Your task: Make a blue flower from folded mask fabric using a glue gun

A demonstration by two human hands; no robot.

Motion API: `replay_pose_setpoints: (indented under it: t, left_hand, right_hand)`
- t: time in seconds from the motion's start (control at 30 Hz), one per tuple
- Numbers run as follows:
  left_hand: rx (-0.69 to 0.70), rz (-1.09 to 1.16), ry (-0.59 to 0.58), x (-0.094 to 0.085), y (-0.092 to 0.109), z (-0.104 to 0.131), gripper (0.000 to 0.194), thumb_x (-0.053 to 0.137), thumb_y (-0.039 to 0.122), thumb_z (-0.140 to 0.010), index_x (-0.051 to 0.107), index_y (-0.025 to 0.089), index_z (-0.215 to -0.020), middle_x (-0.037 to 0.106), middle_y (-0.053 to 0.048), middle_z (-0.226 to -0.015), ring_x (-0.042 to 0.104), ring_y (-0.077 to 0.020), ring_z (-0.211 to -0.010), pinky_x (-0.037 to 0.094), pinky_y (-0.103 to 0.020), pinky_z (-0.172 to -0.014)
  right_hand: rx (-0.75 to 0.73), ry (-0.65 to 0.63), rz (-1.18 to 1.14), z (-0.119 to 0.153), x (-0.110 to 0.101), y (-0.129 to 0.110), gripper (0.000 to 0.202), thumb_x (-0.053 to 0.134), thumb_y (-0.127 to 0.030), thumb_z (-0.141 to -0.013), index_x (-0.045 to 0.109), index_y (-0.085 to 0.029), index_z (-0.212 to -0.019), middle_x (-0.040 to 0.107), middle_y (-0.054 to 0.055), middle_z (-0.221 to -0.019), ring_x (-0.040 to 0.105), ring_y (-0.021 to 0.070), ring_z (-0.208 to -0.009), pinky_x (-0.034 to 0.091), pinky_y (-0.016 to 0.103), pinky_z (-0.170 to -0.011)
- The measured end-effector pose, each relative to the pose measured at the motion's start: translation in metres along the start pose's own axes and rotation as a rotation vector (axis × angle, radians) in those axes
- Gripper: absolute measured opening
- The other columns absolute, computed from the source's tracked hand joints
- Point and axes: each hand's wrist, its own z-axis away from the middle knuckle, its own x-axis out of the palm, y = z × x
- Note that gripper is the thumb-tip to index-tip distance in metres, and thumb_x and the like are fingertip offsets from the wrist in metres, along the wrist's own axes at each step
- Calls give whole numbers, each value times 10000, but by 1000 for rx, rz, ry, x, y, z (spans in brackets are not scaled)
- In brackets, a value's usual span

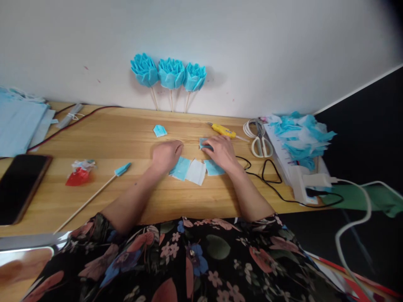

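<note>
Midway between the table's (126, 144) near and far edges, the blue piece (202, 141) pokes left from your right hand (223, 152), grip unclear; your left hand (165, 155), curled shut, lies farther.

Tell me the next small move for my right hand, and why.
I'd probably pinch and lift the small blue piece under your right hand: your fingers are already at it, and it lies apart from the white piece nearer you, so little seems likely to snag.
</note>
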Motion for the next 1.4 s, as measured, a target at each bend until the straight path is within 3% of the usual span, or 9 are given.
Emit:
replay_pose_setpoints:
  t: [0.13,0.37,0.47,0.63,0.77,0.87,1.0,1.23,1.4]
  left_hand:
    - [-12,27,-1,2,-1,1,324,421,297,-974,696,207,-827,761,-96,-928,662,-253,-853,382,-326,-681]
    - [70,451,230,1,-2,1,323,458,350,-970,730,176,-965,759,-112,-1026,666,-240,-1000,470,-339,-916]
    - [93,748,129,-4,1,3,412,441,459,-982,717,153,-982,751,-115,-1044,672,-230,-1000,490,-335,-926]
    - [7,1099,-97,-4,9,5,498,647,609,-824,707,134,-961,744,-97,-976,672,-235,-948,521,-322,-841]
    - [-88,1279,8,3,8,2,500,773,545,-718,722,124,-983,752,-76,-914,652,-190,-804,517,-310,-745]
    - [-94,1289,96,5,3,-1,436,776,481,-730,731,118,-968,749,-60,-861,628,-163,-734,503,-296,-701]
    - [-68,1274,58,3,1,-1,418,766,474,-753,731,116,-965,757,-64,-880,650,-172,-762,511,-294,-708]
    - [-45,1240,12,1,2,0,374,770,453,-751,711,125,-922,726,-36,-828,622,-149,-728,482,-266,-670]
    - [-99,1261,72,1,1,-1,277,750,402,-769,701,144,-856,649,1,-702,543,-115,-632,421,-243,-600]
  right_hand:
    - [17,39,-123,-1,0,-2,119,637,-242,-916,707,-209,-826,756,65,-911,657,248,-916,394,437,-916]
    - [359,253,-1063,0,-7,-22,360,691,-593,-798,652,-238,-841,670,3,-789,599,164,-707,508,318,-686]
    - [419,186,-1241,-1,-9,-34,446,744,-653,-712,621,-235,-807,629,-6,-740,582,154,-672,514,311,-653]
    - [421,69,-1362,-7,-10,-51,433,796,-608,-678,623,-225,-782,627,-21,-727,587,137,-684,524,296,-682]
    - [414,40,-1400,-14,-8,-53,396,811,-576,-685,688,-227,-825,668,-12,-784,601,127,-707,519,270,-676]
    - [380,82,-1409,-18,-7,-48,449,736,-613,-764,717,-265,-1047,718,16,-954,646,147,-802,534,279,-702]
    - [252,-32,-1307,-19,-5,-43,567,655,-636,-836,640,-294,-1289,716,35,-1090,667,189,-963,555,335,-836]
    - [162,9,-1208,-12,9,-34,590,773,-431,-778,608,-288,-1326,694,10,-959,647,181,-895,547,332,-828]
    - [143,41,-1146,-7,16,-35,535,739,-437,-805,611,-296,-1305,680,18,-950,633,189,-876,557,358,-826]
